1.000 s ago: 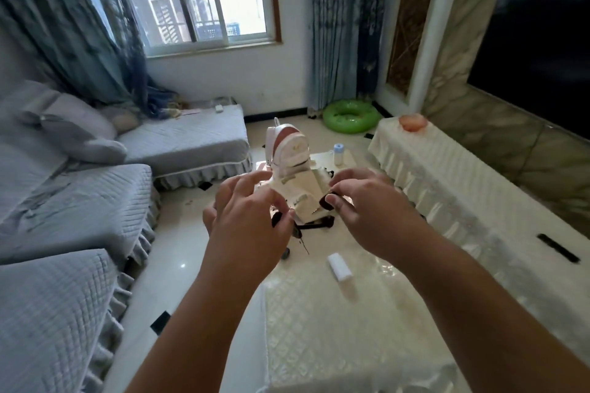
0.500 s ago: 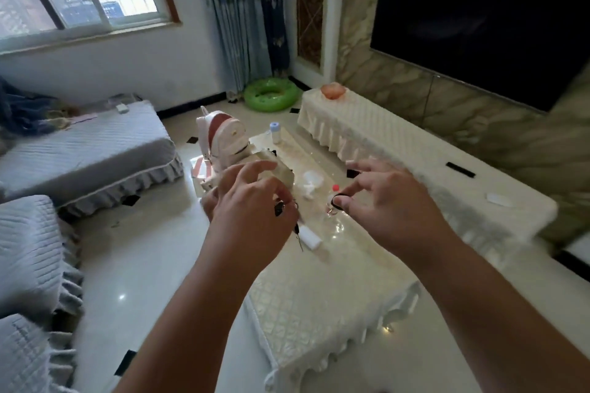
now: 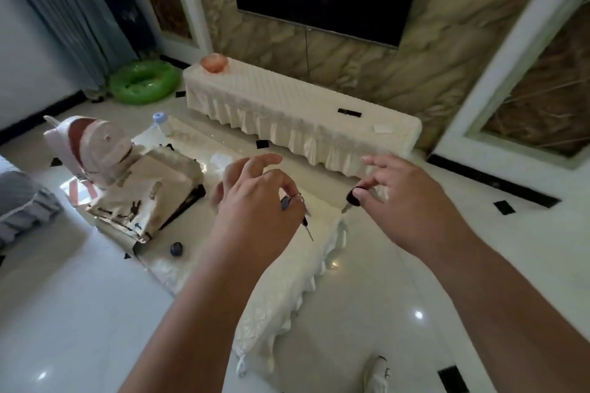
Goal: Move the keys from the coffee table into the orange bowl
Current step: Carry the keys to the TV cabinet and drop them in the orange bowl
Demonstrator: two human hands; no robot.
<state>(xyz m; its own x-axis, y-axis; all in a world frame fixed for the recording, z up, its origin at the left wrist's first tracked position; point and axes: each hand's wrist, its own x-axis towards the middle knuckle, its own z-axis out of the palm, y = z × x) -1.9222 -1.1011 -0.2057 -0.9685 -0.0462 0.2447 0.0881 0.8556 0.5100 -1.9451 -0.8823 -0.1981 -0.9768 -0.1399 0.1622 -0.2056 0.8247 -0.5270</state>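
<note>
Grip, both hands: left hand (image 3: pixel 255 201) pinched ringed keys (image 3: pixel 292 201); right hand (image 3: pixel 405 201) pinched a black-headed key (image 3: pixel 352 198). Both over the desk (image 3: pixel 287 281). Orange bowl (image 3: pixel 214 62) lay far ahead-left, nearer the left hand.

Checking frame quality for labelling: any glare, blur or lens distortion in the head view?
Head view: wide-angle bending at the edges; specular glare spots on the glossy floor; coffee table cover reads bright; left hand and right hand fairly sharp; keys small, slightly smeared.
</note>
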